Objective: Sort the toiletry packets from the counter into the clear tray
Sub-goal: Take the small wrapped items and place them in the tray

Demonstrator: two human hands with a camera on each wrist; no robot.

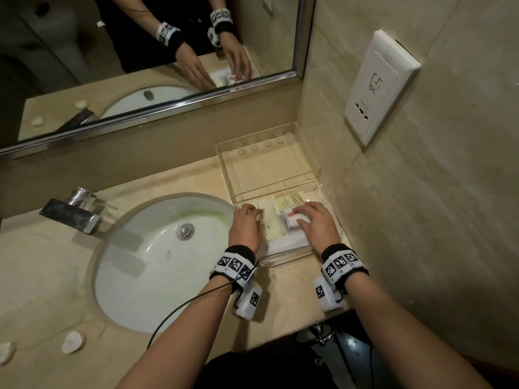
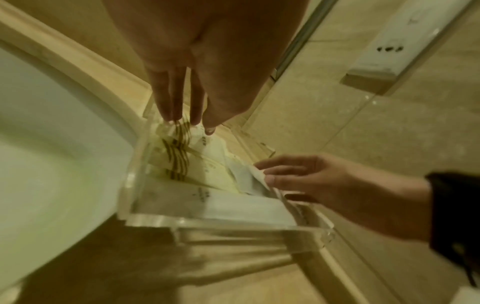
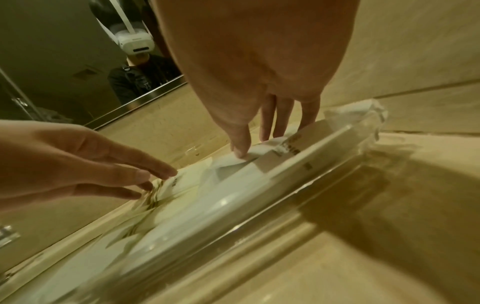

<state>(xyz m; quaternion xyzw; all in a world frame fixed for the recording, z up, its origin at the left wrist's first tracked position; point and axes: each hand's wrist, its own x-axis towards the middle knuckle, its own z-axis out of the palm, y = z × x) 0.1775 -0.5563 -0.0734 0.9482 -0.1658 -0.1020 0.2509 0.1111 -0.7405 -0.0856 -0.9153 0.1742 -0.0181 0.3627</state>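
Observation:
The clear tray (image 1: 224, 164) stands on the counter in the corner, right of the sink. Its far compartment is bare. The near one holds several pale yellow packets (image 1: 273, 228) and white packets. My left hand (image 1: 248, 213) reaches over the tray's left wall, with straight fingers (image 2: 171, 111) touching the yellow packets (image 2: 207, 176). My right hand (image 1: 302, 217) lies over a white packet with a red mark (image 1: 290, 223) and pinches it between thumb (image 3: 240, 148) and fingers. A long white packet (image 1: 286, 244) lies along the tray's near wall (image 2: 223, 220).
The white sink basin (image 1: 157, 256) and a chrome faucet (image 1: 73, 211) are to the left. The tiled wall with a white socket (image 1: 376, 85) runs close along the tray's right side. Two white pebble-like pieces (image 1: 73, 341) lie at the counter's front left. A mirror hangs behind.

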